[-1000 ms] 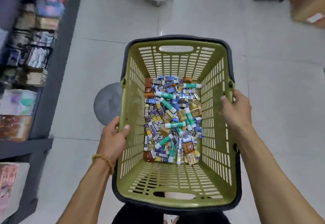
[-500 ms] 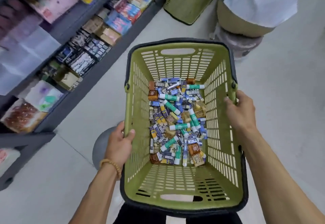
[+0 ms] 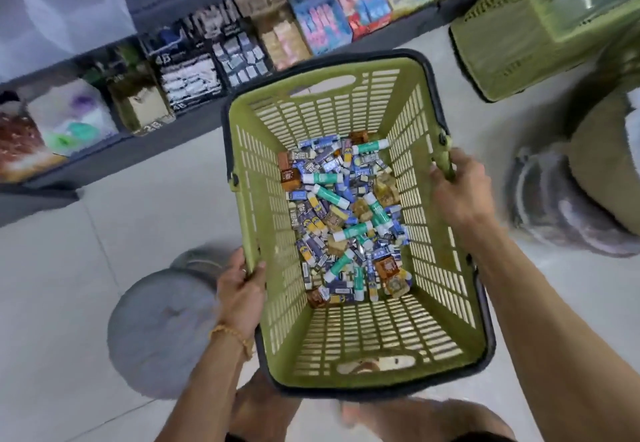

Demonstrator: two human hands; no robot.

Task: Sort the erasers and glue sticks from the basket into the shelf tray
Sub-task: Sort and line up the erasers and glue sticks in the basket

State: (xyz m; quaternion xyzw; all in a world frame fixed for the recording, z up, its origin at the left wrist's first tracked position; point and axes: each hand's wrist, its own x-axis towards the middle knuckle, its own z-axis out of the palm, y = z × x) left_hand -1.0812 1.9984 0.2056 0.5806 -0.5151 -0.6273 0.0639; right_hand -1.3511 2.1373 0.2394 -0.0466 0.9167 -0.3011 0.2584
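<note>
An olive-green slatted basket [image 3: 436, 303] with a dark rim is held up in front of me above the floor. My left hand [image 3: 240, 291] grips its left rim, thumb hooked inside. My right hand [image 3: 457, 188] grips the right rim near the handle pivot. On the basket floor lies a heap of small blue-wrapped erasers [image 3: 313, 247], brown and tan packets [image 3: 290, 175], and several green-and-white glue sticks [image 3: 327, 195]. No shelf tray can be made out.
A dark low shelf [image 3: 145, 150] along the upper left holds boxed stationery. A second green basket [image 3: 519, 39] stands at the upper right. A grey round stool [image 3: 156, 334] sits below my left arm. Another person's leg and grey slipper [image 3: 561, 206] are at the right.
My view has swung left toward the shelf, which now fills the top of the frame. The basket has tilted and turned with me. Both hands keep their grip on its rims.
</note>
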